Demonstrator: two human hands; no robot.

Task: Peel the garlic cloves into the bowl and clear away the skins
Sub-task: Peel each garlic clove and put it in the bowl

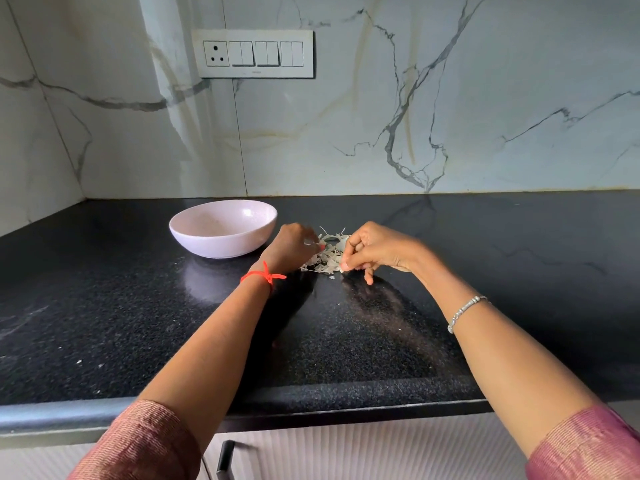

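A pale pink bowl [223, 226] stands on the black counter, left of my hands; its inside is hidden from this angle. A small heap of papery garlic skins [327, 258] lies between my hands. My left hand [292, 247] is bunched at the heap's left edge, pinching a thin pale piece of skin. My right hand [375, 249] sits at the heap's right edge, its thumb and forefinger closed on a small whitish piece, a garlic clove or a skin, I cannot tell which.
The black granite counter [346, 323] runs to a marble wall behind. A switch panel with a socket [254, 53] is on the wall above the bowl. The counter's front edge [311, 407] is near me, with a drawer handle [225, 459] below.
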